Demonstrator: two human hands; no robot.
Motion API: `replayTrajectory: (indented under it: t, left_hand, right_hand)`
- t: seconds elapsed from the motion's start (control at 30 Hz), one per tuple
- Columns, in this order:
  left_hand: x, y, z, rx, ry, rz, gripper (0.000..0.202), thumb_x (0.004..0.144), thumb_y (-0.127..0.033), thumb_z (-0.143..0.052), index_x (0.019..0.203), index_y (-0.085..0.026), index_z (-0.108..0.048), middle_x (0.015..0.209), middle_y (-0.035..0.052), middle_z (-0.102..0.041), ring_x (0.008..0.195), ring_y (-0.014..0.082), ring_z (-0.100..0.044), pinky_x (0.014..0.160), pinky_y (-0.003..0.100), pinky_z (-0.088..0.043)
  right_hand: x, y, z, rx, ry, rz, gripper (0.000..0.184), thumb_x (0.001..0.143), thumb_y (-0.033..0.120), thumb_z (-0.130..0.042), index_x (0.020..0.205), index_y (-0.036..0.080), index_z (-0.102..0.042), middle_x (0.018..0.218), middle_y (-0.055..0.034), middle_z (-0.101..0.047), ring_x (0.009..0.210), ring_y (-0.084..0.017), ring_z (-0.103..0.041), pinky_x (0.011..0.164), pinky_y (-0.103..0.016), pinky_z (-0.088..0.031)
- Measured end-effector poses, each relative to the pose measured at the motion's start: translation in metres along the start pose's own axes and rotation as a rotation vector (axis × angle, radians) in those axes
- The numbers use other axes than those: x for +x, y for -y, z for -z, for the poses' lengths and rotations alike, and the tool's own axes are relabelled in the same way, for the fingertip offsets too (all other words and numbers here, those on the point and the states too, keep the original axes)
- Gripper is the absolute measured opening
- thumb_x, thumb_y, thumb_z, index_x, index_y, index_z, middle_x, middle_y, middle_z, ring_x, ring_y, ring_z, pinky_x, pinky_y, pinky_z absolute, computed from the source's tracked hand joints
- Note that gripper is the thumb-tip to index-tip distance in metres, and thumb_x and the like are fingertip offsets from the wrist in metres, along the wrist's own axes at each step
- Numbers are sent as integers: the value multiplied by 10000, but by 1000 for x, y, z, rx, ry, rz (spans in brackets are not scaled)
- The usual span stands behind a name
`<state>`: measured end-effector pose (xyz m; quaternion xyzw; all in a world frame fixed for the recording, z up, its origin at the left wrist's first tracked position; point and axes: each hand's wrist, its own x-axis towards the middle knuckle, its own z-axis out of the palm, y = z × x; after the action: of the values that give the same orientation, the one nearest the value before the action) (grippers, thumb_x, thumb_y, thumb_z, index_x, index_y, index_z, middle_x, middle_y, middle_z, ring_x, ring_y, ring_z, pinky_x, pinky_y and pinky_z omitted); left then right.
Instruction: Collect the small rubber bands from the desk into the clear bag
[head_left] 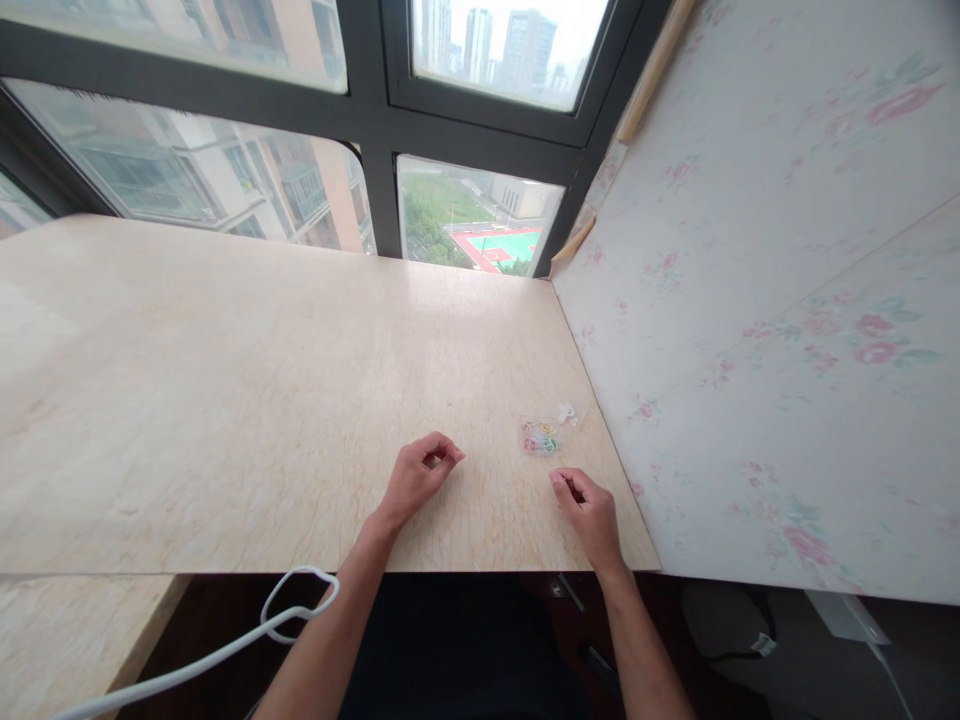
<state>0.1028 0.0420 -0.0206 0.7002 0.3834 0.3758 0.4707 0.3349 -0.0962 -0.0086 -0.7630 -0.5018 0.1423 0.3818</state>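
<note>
My left hand [418, 477] rests on the beige marble-look tabletop [247, 400], fingers curled with thumb and forefinger pinched together; what is between them is too small to make out. My right hand [592, 512] lies near the table's front right corner, fingers curled into a pinch as well. Just beyond the right hand lies a small clear packet of coloured clips [540, 437], with a small white piece [567, 414] beside it. Neither hand touches the packet.
A floral-patterned wall panel [772, 300] borders the table on the right. Dark-framed windows [375, 130] run along the far edge. A white cable loop [296, 605] hangs below the front edge on the left.
</note>
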Motion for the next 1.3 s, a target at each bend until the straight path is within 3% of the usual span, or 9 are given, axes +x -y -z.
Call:
replayTrajectory:
  t: [0.23, 0.33, 0.53, 0.67, 0.8, 0.97, 1.3]
  left_hand:
    - [1, 1, 0, -25, -5, 4, 156, 800, -290, -617, 698, -175, -584, 652, 13, -637, 637, 135, -610, 620, 240, -493]
    - [1, 2, 0, -11, -7, 11, 170, 801, -312, -619, 704, -176, -587, 655, 13, -635, 627, 135, -605, 606, 238, -488]
    - [1, 1, 1, 32, -2, -16, 125, 797, -293, -604, 743, -181, -609, 734, 30, -675, 639, 140, -610, 604, 247, -485]
    - [2, 3, 1, 68, 3, -27, 116, 810, -270, -576, 736, -182, -593, 724, 26, -671, 638, 140, -607, 597, 241, -472]
    - [2, 3, 1, 78, -1, -39, 111, 817, -255, -566, 731, -186, -578, 714, 21, -663, 620, 134, -594, 577, 231, -451]
    - [1, 3, 1, 102, 3, -22, 90, 812, -235, -562, 736, -188, -570, 697, 16, -647, 597, 131, -572, 565, 231, -437]
    - [1, 3, 0, 125, 21, -2, 123, 837, -271, -543, 745, -191, -530, 726, 24, -639, 645, 145, -576, 614, 256, -449]
  right_hand:
    - [6, -5, 7, 268, -4, -135, 325, 845, 482, -558, 768, 173, -624, 532, 28, -506, 476, -128, -482, 455, -231, -401]
    - [17, -6, 16, 314, -78, -157, 313, 837, 476, -575, 791, 169, -618, 543, 35, -500, 458, -113, -457, 434, -220, -385]
    - [64, -8, 30, 101, -209, 5, 309, 836, 412, -559, 1003, 162, -631, 826, -55, -649, 725, -170, -597, 659, -285, -491]
    - [102, -15, 30, -209, -119, 115, 394, 800, 326, -572, 1153, 150, -587, 1056, -129, -642, 967, -240, -599, 828, -375, -481]
    - [129, -24, 29, -431, 119, 108, 504, 755, 257, -624, 1238, 138, -545, 1258, -178, -572, 1174, -285, -524, 968, -407, -401]
    - [140, -27, 30, -459, 234, 97, 452, 689, 245, -718, 1119, 155, -612, 1103, -149, -671, 1036, -279, -616, 842, -344, -455]
    - [141, -25, 41, -499, 251, 96, 234, 674, 294, -755, 860, 216, -636, 907, -60, -728, 850, -230, -662, 677, -267, -444]
